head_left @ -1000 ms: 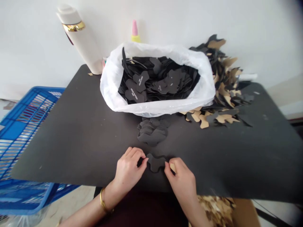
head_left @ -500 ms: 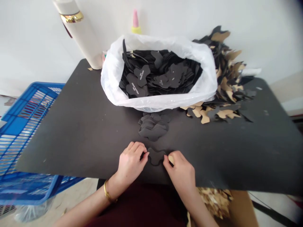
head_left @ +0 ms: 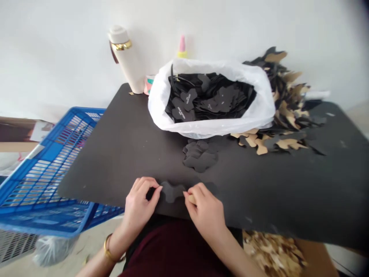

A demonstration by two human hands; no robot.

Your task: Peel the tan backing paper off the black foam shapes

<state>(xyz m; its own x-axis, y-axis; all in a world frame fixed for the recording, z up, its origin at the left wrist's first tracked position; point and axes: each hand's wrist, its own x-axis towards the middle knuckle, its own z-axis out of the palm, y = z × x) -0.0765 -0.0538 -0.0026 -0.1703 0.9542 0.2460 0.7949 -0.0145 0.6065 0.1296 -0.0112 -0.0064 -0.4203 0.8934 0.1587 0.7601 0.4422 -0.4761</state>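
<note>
Dark wavy piece pinched between both hands, near the front edge
So you've got that dark wavy piece (head_left: 172, 193) by its two ends, left hand (head_left: 141, 202) and right hand (head_left: 206, 209) each pinching with thumb and finger, plus a tan bit (head_left: 191, 199) tucked in your right. Just beyond sits a loose pile of dark pieces (head_left: 200, 155) on the black surface (head_left: 127, 154), then a white plastic bag (head_left: 211, 128) stuffed with more, some with white print. Black and tan scraps (head_left: 288, 104) heap up right of it; a cream bottle (head_left: 129, 65) stands left, near the pale wall (head_left: 230, 27). Blue basket (head_left: 37, 181) off the left side, box of tan scraps (head_left: 273, 254) below right.
</note>
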